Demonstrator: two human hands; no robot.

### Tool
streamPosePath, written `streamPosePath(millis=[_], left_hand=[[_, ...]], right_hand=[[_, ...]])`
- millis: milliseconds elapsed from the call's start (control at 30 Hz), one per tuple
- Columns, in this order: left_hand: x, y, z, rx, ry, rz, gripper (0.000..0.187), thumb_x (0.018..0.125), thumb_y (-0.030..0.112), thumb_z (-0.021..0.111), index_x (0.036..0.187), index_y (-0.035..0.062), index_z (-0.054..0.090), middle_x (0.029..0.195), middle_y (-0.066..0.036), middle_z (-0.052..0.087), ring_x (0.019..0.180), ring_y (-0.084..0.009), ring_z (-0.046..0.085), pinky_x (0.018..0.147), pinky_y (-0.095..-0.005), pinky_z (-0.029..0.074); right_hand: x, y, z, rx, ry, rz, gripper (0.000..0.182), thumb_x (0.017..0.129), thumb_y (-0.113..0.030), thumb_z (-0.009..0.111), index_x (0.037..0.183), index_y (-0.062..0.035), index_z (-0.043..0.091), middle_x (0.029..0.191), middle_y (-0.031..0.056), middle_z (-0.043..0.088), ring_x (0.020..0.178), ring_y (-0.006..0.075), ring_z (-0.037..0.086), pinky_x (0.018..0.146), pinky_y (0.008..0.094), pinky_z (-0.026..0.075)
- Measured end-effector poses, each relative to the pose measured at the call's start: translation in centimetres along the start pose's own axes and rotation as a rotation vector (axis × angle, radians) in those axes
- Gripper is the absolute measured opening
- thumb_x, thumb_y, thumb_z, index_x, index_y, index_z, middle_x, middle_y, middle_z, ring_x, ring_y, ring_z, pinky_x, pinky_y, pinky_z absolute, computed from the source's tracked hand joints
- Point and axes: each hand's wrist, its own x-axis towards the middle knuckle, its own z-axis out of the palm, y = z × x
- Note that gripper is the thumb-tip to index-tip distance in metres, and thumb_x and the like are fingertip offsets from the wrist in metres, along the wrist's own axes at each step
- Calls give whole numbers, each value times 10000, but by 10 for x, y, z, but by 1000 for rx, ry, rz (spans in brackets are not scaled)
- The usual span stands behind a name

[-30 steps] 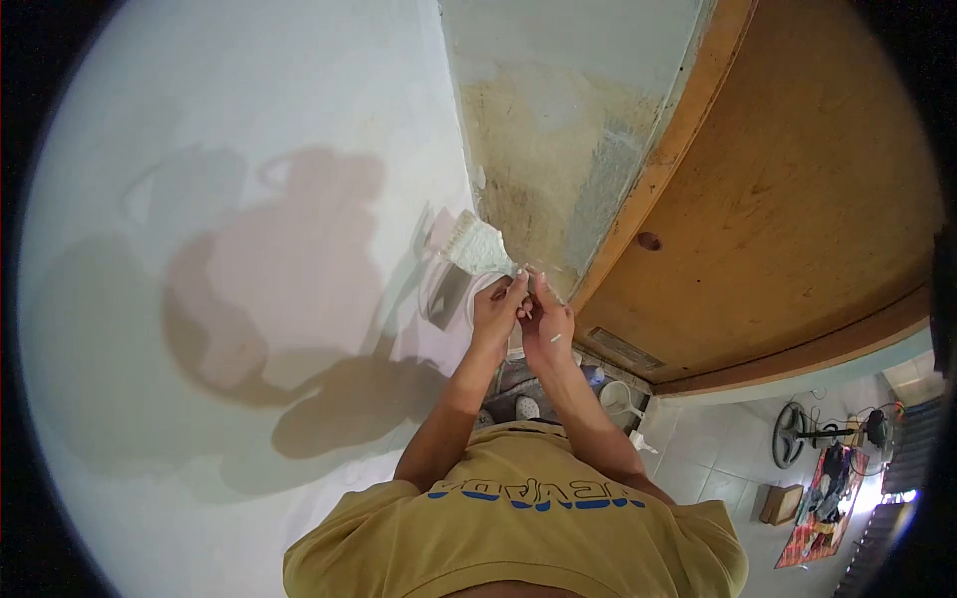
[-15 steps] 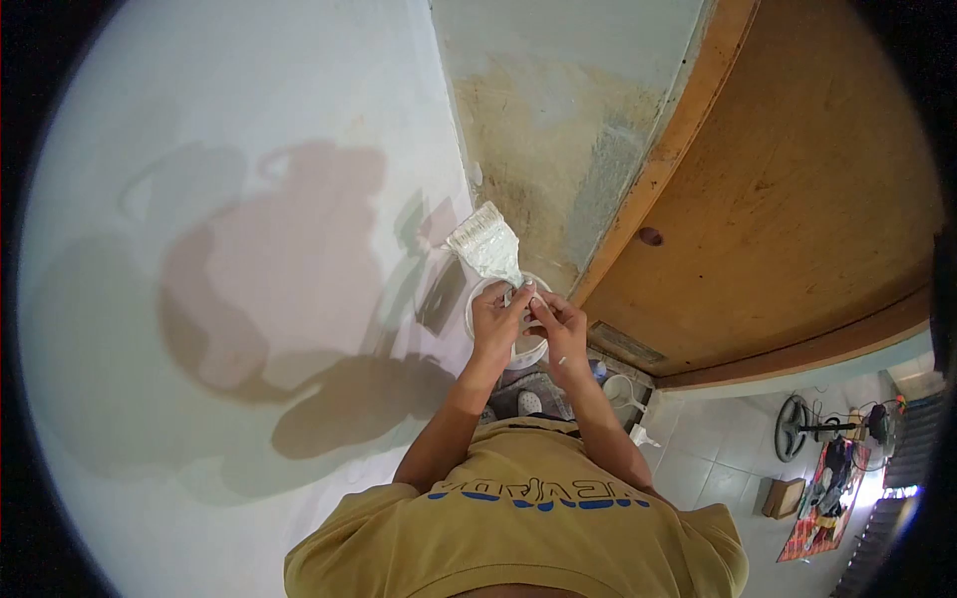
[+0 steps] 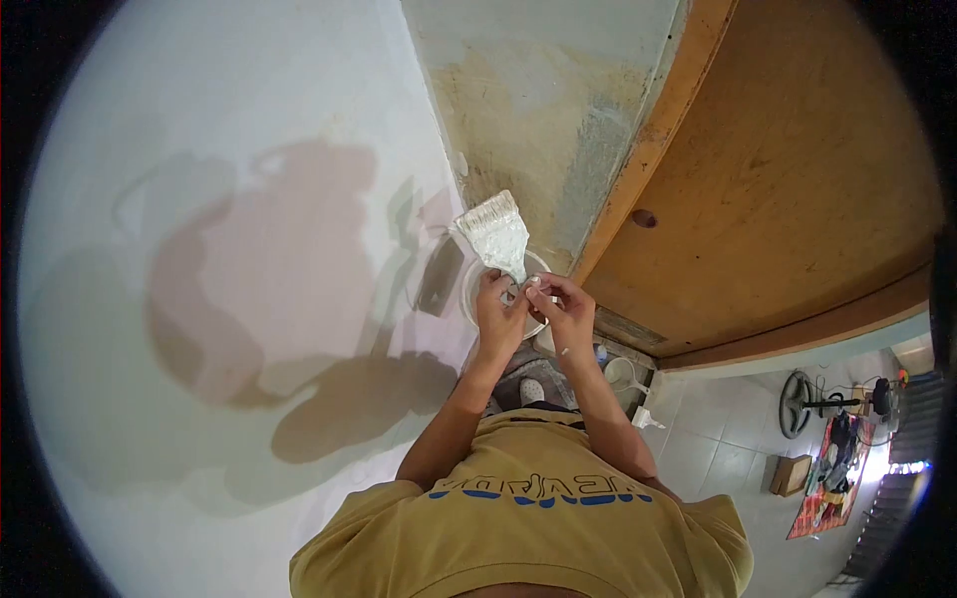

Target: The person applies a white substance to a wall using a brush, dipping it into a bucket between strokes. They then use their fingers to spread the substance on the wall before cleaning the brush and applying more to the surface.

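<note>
A wide paintbrush, coated in white paint, points upward with its bristles toward the wall corner. My left hand is closed around its handle, just below the painted head. Beside it, my right hand has its fingers curled and pinched near the brush's neck, close to my left thumb; what lies between those fingertips is too small to tell. White flecks mark the right hand. Under both hands is a round white bucket, its inside largely hidden by them.
A white wall with shadows stands on the left, meeting a stained, patchy wall. To the right is a brown wooden door. A white dipper, a fan and a cardboard box are on the floor.
The paintbrush has turned slightly more upright and shifted a little right. My right hand has risen slightly, its fingers moving in closer to the brush's neck. The view has tilted slightly.
</note>
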Motion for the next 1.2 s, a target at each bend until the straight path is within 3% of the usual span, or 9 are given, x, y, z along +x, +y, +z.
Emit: streamPosePath(millis=[233, 467, 533, 600, 733, 1133, 1200], left_hand=[[-8, -9, 7, -33, 21, -46, 191, 825, 70, 658, 921, -84, 602, 1053, -187, 533, 928, -265, 541, 784, -336, 440], [-13, -8, 9, -39, 67, -102, 203, 824, 60, 668, 960, -76, 606, 1022, -156, 542, 892, -240, 538, 756, -333, 442], [-12, -8, 11, -23, 82, -116, 201, 820, 58, 673, 955, -75, 606, 1008, -151, 543, 881, -235, 534, 753, -334, 439], [-12, -8, 13, -150, 105, -148, 193, 810, 51, 682, 929, -75, 599, 978, -143, 541, 864, -237, 531, 746, -332, 435], [-14, -14, 12, -52, 78, -157, 203, 798, 47, 694, 930, -72, 599, 961, -133, 541, 846, -238, 526, 728, -335, 430], [-18, -27, 16, -82, 119, -141, 198, 761, 28, 721, 917, -41, 620, 937, -95, 537, 820, -200, 520, 689, -300, 414], [-18, -26, 17, -125, 160, -50, 192, 758, 31, 725, 899, -46, 619, 918, -83, 527, 827, -185, 518, 690, -296, 416]], right_hand=[[3, 3, -2, 306, 14, 200, 201, 809, -65, 699, 994, 8, 673, 858, 11, 660, 718, 78, 556, 596, 242, 416], [8, 7, -4, 272, -28, 213, 147, 796, -65, 712, 921, 12, 696, 809, 1, 656, 707, 81, 550, 636, 245, 424], [10, 12, -3, 206, 24, 100, 142, 788, -62, 717, 904, 19, 703, 794, 4, 654, 694, 86, 549, 645, 245, 429], [9, 13, -2, 198, 43, 99, 139, 789, -61, 715, 899, 23, 704, 793, 8, 655, 694, 87, 552, 657, 242, 434], [6, 12, 4, 234, 106, 102, 127, 794, -53, 702, 884, 37, 705, 789, 18, 654, 706, 90, 563, 694, 240, 451], [4, 20, 8, 332, 181, 148, 117, 798, -47, 698, 870, 45, 702, 807, 25, 664, 705, 97, 579, 691, 234, 460], [3, 21, 7, 343, 174, 165, 115, 798, -48, 700, 869, 43, 702, 807, 26, 665, 703, 100, 582, 692, 240, 463]])
